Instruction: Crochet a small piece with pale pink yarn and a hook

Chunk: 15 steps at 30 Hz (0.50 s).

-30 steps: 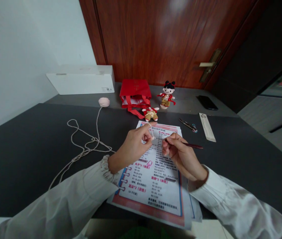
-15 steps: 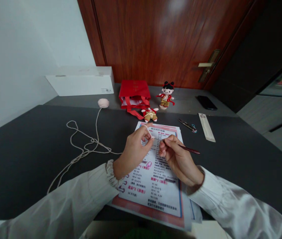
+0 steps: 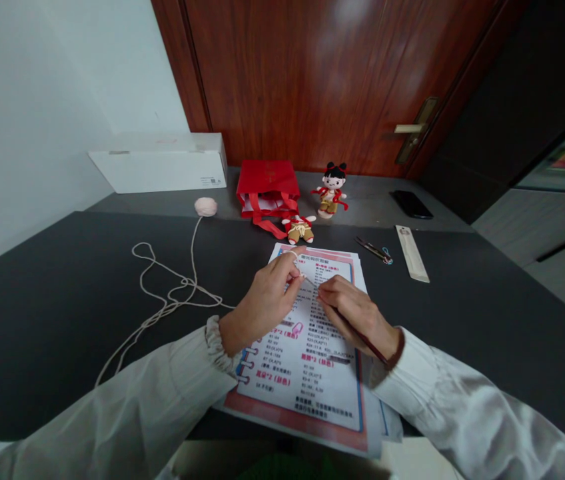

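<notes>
Above the printed sheets (image 3: 312, 400), my left hand (image 3: 268, 300) pinches a small piece of pale yarn, with a strand looped over its raised index finger. My right hand (image 3: 357, 317) is closed around a dark-handled crochet hook (image 3: 375, 350), whose thin metal tip reaches the yarn at the left fingertips. The handle slants back under the right palm toward the wrist. From the left hand the pale yarn (image 3: 172, 303) trails in loose loops over the dark table to a pink yarn ball (image 3: 206, 207).
Behind the sheets lies a headless doll body (image 3: 299, 229) beside a red gift bag (image 3: 268, 187). A finished doll (image 3: 331, 190) stands to its right. Small scissors (image 3: 374, 250), a white packet (image 3: 412, 254) and a black phone (image 3: 412, 204) lie at right; a white box (image 3: 162, 167) is at back left.
My right hand has turned palm down, swinging the hook's handle from pointing right to pointing back toward my wrist. My left fingertips have shifted slightly left.
</notes>
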Available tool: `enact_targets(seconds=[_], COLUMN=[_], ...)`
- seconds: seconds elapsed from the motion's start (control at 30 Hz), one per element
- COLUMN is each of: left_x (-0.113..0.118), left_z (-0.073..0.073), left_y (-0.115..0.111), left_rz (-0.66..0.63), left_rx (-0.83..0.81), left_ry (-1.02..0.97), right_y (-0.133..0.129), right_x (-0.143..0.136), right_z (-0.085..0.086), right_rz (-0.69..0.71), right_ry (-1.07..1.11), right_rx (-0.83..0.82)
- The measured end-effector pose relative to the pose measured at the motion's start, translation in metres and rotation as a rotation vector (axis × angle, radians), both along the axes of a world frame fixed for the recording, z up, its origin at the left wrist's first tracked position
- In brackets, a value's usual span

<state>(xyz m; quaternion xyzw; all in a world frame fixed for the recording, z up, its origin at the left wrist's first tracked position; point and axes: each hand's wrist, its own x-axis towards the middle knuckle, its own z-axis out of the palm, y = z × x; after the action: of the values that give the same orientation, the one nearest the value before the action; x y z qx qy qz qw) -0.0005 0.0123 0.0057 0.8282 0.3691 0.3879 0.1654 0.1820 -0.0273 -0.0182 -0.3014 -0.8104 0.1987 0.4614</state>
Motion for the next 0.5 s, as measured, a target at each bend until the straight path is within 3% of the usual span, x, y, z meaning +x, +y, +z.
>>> enact_targets(seconds=[0.07, 0.13, 0.27, 0.33, 0.4, 0.5], left_x=[-0.002, -0.004, -0.005, -0.005, -0.006, -0.007], left_z=[-0.001, -0.002, -0.003, -0.001, 0.002, 0.008], left_y=[0.001, 0.001, 0.002, 0.002, 0.002, 0.005], left_rz=[-0.038, -0.071, -0.104, -0.104, -0.089, -0.091], left_rx=[0.044, 0.085, 0.108, 0.059, -0.024, -0.136], left_ry=[0.041, 0.074, 0.09, 0.076, 0.058, 0.048], right_y=[-0.001, -0.002, -0.001, -0.001, -0.002, -0.005], right_x=[-0.002, -0.008, -0.019, -0.02, -0.017, -0.008], right_z=[0.002, 0.005, 0.009, 0.009, 0.009, 0.005], right_rz=[-0.055, -0.161, -0.056, -0.022, -0.037, -0.119], right_ry=[0.078, 0.323, 0.846, 0.925, 0.841, 0.482], right_rx=[-0.076, -0.302, -0.859, -0.996, -0.926, -0.525])
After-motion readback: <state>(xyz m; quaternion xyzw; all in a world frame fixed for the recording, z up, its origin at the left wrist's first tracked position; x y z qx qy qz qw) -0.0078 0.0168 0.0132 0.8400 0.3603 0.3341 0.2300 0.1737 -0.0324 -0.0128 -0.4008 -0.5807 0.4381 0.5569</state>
